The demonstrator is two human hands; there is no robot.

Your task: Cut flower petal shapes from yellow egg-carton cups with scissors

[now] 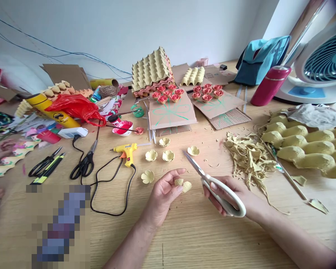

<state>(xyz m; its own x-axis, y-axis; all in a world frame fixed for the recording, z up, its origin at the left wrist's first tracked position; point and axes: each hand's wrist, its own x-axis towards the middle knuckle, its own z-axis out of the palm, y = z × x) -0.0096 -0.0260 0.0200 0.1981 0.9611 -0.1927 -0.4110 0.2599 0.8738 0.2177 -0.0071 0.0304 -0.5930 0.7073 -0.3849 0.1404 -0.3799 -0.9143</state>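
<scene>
Between thumb and fingers, my left hand (164, 196) pinches a small yellow egg-carton flower piece (186, 186), whose far side the fingers partly hide. My right hand (229, 194) grips a pair of white-handled scissors (225, 196). Their blades look closed and point up and left, a little above the held piece. Just beyond my hands lie several cut yellow carton flower cups (168, 155) on the wooden table (145, 239). One more cup (193, 150) sits near the scissor tips, and an open petal shape (147, 176) lies left of my left hand.
A yellow glue gun (126, 152) with a black cord lies left. Beyond it are black scissors (85, 164) and a dish of red paint (123, 128). Carton shavings (248, 157) and egg trays (305, 142) cover the right. Red flowers (168, 93) stand on cardboard. Another person's hand (4, 147) shows far left.
</scene>
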